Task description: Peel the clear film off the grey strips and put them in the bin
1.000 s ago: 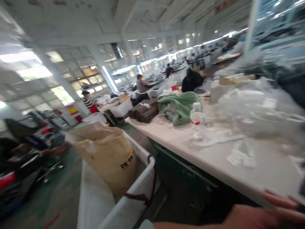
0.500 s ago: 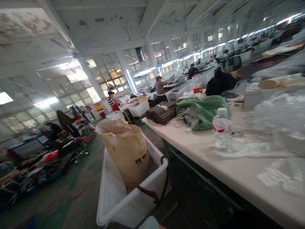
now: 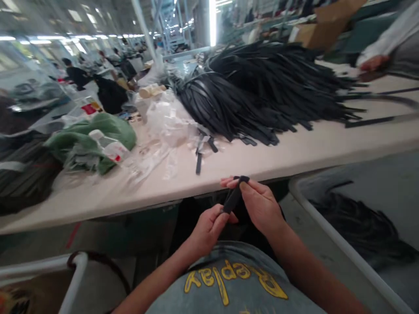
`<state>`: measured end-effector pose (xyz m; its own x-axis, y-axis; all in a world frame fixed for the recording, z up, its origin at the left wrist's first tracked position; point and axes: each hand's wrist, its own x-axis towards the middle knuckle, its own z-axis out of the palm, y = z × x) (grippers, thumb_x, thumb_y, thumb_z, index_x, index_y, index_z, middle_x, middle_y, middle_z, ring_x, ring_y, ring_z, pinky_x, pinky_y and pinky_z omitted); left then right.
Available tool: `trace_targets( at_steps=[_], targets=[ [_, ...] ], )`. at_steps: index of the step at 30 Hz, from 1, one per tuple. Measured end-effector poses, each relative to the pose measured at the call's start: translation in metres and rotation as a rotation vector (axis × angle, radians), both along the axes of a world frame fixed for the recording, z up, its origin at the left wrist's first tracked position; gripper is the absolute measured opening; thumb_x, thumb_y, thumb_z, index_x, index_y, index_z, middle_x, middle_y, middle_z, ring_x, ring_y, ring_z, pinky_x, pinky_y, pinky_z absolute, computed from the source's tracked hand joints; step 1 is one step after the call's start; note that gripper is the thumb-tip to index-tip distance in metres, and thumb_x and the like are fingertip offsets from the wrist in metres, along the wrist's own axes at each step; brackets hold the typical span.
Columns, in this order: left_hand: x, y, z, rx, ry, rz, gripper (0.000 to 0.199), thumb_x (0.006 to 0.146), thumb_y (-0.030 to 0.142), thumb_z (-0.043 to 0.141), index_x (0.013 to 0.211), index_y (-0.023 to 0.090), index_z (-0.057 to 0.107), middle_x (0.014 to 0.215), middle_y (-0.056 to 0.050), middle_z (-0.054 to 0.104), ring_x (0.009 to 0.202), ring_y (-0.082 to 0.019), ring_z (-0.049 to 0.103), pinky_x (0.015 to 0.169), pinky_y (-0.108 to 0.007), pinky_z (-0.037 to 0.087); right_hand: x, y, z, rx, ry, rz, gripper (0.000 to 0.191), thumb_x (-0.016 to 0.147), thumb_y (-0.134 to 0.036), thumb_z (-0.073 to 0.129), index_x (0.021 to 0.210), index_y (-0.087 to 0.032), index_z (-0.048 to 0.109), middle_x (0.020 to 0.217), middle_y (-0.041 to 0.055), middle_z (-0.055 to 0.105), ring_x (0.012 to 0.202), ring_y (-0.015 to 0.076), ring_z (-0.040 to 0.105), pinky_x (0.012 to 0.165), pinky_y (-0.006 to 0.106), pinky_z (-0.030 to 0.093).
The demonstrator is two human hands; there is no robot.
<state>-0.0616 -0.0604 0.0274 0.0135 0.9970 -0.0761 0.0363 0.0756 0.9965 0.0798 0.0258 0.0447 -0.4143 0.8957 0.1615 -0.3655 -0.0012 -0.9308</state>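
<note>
A short black strip (image 3: pixel 233 198) is held between both hands, just off the table's front edge. My left hand (image 3: pixel 209 224) pinches its lower end with thumb and fingers. Around the upper end, my right hand (image 3: pixel 262 203) is closed, its thumb on top. Beyond them, a large heap of long black strips (image 3: pixel 262 87) lies on the pale table (image 3: pixel 255 161). A few short black pieces (image 3: pixel 198 162) rest on the table in front of the heap, beside crumpled clear plastic (image 3: pixel 166 115).
Green cloth (image 3: pixel 121 128), a tilted plastic bottle (image 3: pixel 109 146) and a dark bundle (image 3: pixel 26 179) lie at left. A white bin (image 3: pixel 340 244) with black strips stands at right, another bin (image 3: pixel 77 279) at lower left. Another person's hand (image 3: pixel 375 64) is at the upper right.
The view has swung right and down from the room to the table. Both my hands, the strip they hold and the black heap now show; the bin with the sack has shifted to the lower left.
</note>
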Motion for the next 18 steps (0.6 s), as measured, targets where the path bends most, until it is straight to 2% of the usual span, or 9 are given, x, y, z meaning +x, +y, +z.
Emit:
trace_targets(
  at_steps=[4, 8, 10, 13, 16, 17, 18],
  targets=[
    [0.018, 0.0, -0.018, -0.019, 0.114, -0.155, 0.028, 0.092, 0.037, 0.051, 0.086, 0.02, 0.073, 0.084, -0.006, 0.066, 0.078, -0.019, 0.057, 0.077, -0.026, 0.043, 0.021, -0.007, 0.012, 0.008, 0.066, -0.117, 0.024, 0.092, -0.039, 0.059, 0.082, -0.024, 0.074, 0.093, 0.0029, 0.076, 0.105, 0.024, 0.066, 0.107, 0.044, 0.042],
    [0.022, 0.0, -0.04, -0.059, 0.203, -0.326, 0.031, 0.092, 0.042, 0.048, 0.1, 0.024, 0.072, 0.098, -0.007, 0.07, 0.092, -0.024, 0.062, 0.083, -0.031, 0.047, 0.054, -0.011, 0.013, 0.136, -0.045, -0.198, 0.028, 0.095, -0.041, 0.053, 0.084, -0.023, 0.072, 0.095, 0.0034, 0.075, 0.106, 0.0241, 0.065, 0.112, 0.045, 0.036],
    [0.017, 0.0, -0.05, -0.087, 0.224, -0.334, 0.037, 0.089, 0.047, 0.051, 0.114, 0.026, 0.068, 0.113, -0.008, 0.069, 0.105, -0.027, 0.062, 0.092, -0.036, 0.047, 0.078, -0.006, 0.014, 0.215, -0.066, -0.352, 0.027, 0.096, -0.04, 0.052, 0.087, -0.024, 0.071, 0.096, 0.0028, 0.075, 0.107, 0.0235, 0.065, 0.111, 0.046, 0.037],
    [0.003, -0.004, -0.059, -0.162, 0.255, -0.204, 0.043, 0.086, 0.053, 0.052, 0.118, 0.027, 0.067, 0.123, -0.007, 0.066, 0.114, -0.029, 0.059, 0.102, -0.04, 0.043, 0.132, 0.006, 0.026, 0.344, -0.133, -0.691, 0.023, 0.097, -0.04, 0.05, 0.089, -0.027, 0.068, 0.098, 0.0016, 0.074, 0.108, 0.0236, 0.065, 0.106, 0.047, 0.043],
    [-0.012, -0.009, -0.051, -0.225, 0.255, -0.146, 0.04, 0.087, 0.053, 0.05, 0.107, 0.026, 0.071, 0.111, -0.007, 0.071, 0.108, -0.029, 0.062, 0.099, -0.039, 0.045, 0.2, 0.016, 0.044, 0.467, -0.421, -1.002, 0.024, 0.095, -0.044, 0.051, 0.087, -0.028, 0.067, 0.101, 0.0022, 0.073, 0.106, 0.0242, 0.065, 0.101, 0.045, 0.046],
    [-0.016, -0.01, -0.042, -0.23, 0.246, -0.159, 0.04, 0.088, 0.053, 0.05, 0.105, 0.025, 0.072, 0.108, -0.008, 0.072, 0.105, -0.028, 0.063, 0.097, -0.038, 0.047, 0.221, 0.02, 0.046, 0.448, -0.473, -1.011, 0.02, 0.093, -0.041, 0.056, 0.089, -0.027, 0.069, 0.108, 0.0038, 0.072, 0.112, 0.0256, 0.062, 0.104, 0.044, 0.042],
    [-0.019, -0.01, -0.031, -0.222, 0.236, -0.172, 0.04, 0.089, 0.053, 0.049, 0.104, 0.025, 0.073, 0.106, -0.008, 0.072, 0.103, -0.028, 0.064, 0.095, -0.038, 0.047, 0.238, 0.025, 0.045, 0.436, -0.618, -1.059, 0.027, 0.095, -0.043, 0.05, 0.09, -0.025, 0.069, 0.114, 0.0036, 0.07, 0.116, 0.025, 0.06, 0.103, 0.04, 0.042]
  ],
)
